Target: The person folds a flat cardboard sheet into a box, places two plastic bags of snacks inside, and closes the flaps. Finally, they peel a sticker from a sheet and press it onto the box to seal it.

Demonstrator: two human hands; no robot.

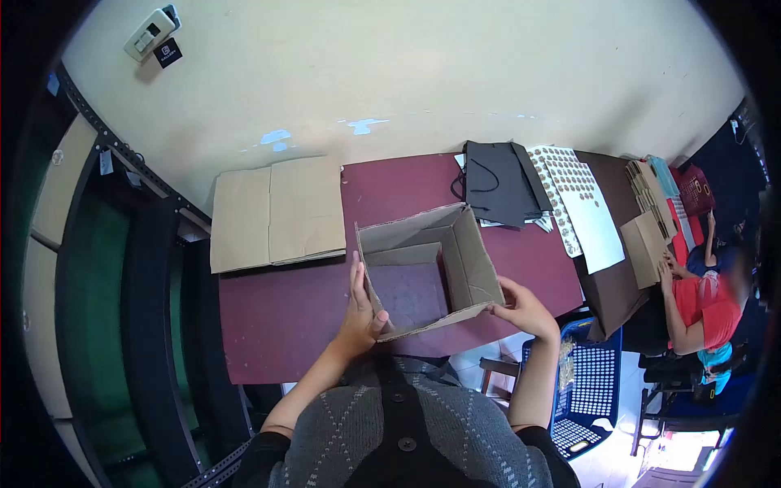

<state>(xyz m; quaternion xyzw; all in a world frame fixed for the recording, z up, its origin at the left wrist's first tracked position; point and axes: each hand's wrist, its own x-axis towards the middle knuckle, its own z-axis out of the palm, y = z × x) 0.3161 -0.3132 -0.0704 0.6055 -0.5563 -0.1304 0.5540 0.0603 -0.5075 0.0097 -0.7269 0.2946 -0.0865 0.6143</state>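
Note:
A brown cardboard box [473, 262] stands on the dark red table [281, 325] in front of me, its top open toward my view. Purplish tabletop colour shows through the bottom of the box. My left hand [358, 319] supports the box's left wall, fingers extended along the outside and thumb near the close corner. At the near right corner, my right hand [525, 309] grips the cardboard edge, with part of its fingers hidden behind the wall. Left of the box lie flattened cardboard boxes [305, 210].
Black paper bags [504, 183] and sticker sheets [582, 203] lie at the back right. A blue plastic basket [590, 398] stands below the table's right end. Further right, a person in red [709, 305] handles another cardboard box [647, 244]. Dark shelving [138, 325] borders the left.

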